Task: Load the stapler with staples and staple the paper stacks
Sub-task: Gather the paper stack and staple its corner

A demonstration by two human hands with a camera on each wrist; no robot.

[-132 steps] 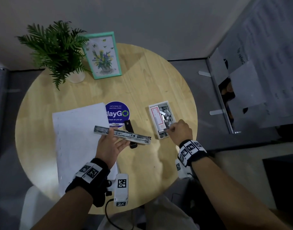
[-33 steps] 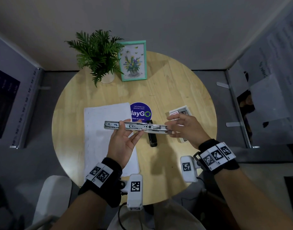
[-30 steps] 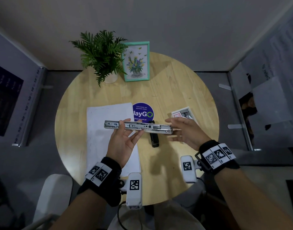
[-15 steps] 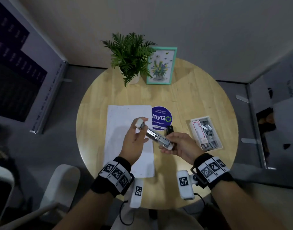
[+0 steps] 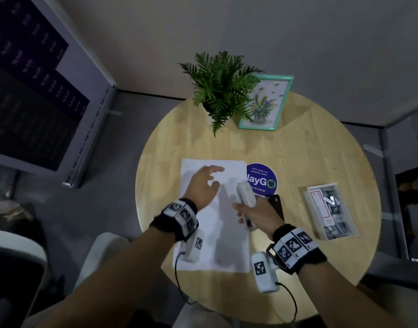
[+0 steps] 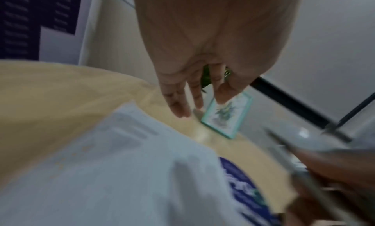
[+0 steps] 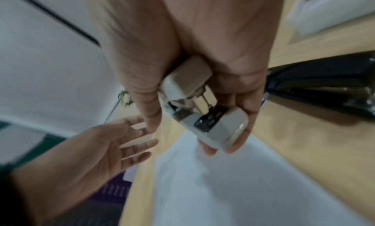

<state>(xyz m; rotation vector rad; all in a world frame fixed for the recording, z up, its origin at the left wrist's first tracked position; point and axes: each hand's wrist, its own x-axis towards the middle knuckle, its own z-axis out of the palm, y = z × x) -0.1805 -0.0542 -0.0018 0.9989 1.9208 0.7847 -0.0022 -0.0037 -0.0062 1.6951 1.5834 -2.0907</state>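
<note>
My right hand (image 5: 253,213) grips a folded white stapler (image 5: 244,197) above the right edge of the white paper stack (image 5: 217,233). In the right wrist view the stapler (image 7: 205,117) lies between thumb and fingers of my right hand (image 7: 201,138), its head pointing away. My left hand (image 5: 203,185) hovers over the upper part of the paper with fingers spread, holding nothing. The left wrist view shows my left hand (image 6: 194,101) with straight fingers above the paper stack (image 6: 111,173). An open box of staples (image 5: 329,209) sits on the table at the right.
A round wooden table (image 5: 321,143) carries a potted fern (image 5: 221,88) and a teal picture frame (image 5: 266,102) at the back. A blue round sticker (image 5: 262,181) lies beside the paper. A black object (image 5: 276,204) lies just right of my right hand.
The stapler, held opened out by both hands, is folded shut and now only in my right hand. My left hand has let go and moved left over the paper. The view has shifted.
</note>
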